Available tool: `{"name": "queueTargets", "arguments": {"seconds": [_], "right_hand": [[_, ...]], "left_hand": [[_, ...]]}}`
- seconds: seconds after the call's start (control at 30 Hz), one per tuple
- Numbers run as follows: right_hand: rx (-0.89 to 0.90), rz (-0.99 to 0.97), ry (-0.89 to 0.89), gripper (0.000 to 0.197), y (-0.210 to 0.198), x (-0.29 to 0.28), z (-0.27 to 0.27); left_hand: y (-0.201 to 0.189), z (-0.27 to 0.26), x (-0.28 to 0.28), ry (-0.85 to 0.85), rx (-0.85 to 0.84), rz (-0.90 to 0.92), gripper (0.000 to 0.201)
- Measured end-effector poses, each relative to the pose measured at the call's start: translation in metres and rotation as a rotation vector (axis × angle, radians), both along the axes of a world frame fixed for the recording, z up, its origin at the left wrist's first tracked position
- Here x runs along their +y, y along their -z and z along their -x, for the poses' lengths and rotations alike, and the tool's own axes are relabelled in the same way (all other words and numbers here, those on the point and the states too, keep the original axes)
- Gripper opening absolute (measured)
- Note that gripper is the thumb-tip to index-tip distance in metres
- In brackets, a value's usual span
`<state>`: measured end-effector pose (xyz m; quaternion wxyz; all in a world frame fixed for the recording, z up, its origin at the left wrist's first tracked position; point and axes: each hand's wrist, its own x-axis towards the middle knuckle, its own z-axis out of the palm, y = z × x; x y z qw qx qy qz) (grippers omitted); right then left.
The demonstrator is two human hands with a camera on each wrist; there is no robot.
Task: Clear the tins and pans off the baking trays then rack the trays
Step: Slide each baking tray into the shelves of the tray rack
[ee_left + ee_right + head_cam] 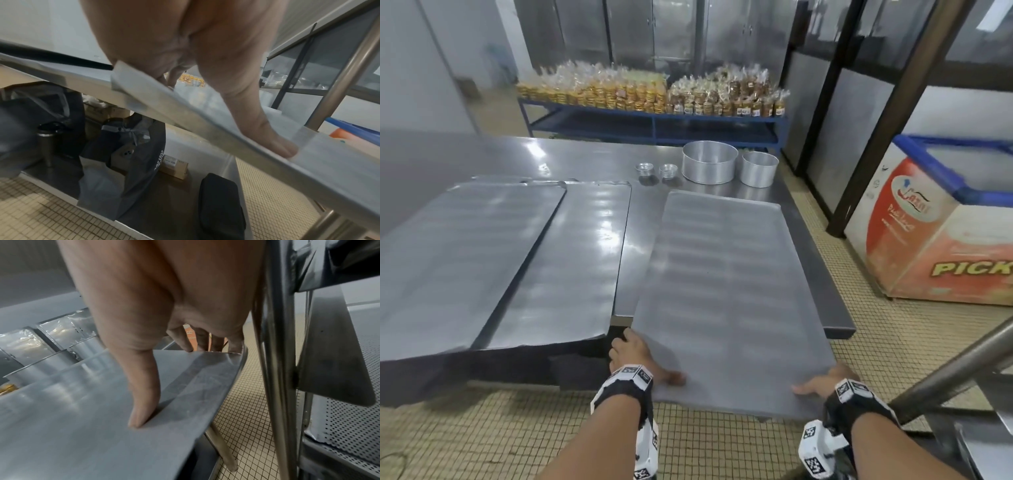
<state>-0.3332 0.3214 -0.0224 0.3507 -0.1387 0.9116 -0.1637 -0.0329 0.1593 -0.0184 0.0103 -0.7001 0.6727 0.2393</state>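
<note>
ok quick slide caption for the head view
Both hands, left and right, grip a bare baking tray overhanging the steel table.

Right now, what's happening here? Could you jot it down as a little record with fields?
held item: baking tray, bare, near end overhanging the steel table
left hand: grips the tray's near left corner
right hand: grips the near right corner, thumb on top
other trays: overlapping at left
tins: two round pans and small tins on the table's far end
</note>
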Motion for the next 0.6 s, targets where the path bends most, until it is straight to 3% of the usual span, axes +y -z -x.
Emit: {"name": "queueTargets", "arguments": {"seconds": [0.23, 0.37, 0.47, 0.5, 0.6], "right_hand": [[-0.06, 0.067, -0.003, 0.062, -0.012, -0.01, -0.043], [-0.079, 0.088, -0.013, 0.065, -0.017, -0.022, -0.071], [-0.078, 0.07, -0.066, 0.097, -0.012, -0.033, -0.09], [-0.078, 0.062, -0.081, 0.099, -0.01, -0.038, -0.096], [-0.052, 0.058, -0.112, 0.077, -0.025, -0.047, -0.129]], "left_hand": [[-0.011, -0.045, 0.003, -0.052, -0.017, 0.007, 0.14], [-0.018, -0.077, 0.005, -0.1, -0.007, -0.009, 0.131], [-0.02, -0.106, 0.004, -0.145, -0.021, -0.001, 0.129], [-0.02, -0.116, 0.003, -0.159, -0.024, -0.004, 0.129], [-0.022, -0.147, -0.002, -0.186, -0.021, -0.02, 0.13]]}}
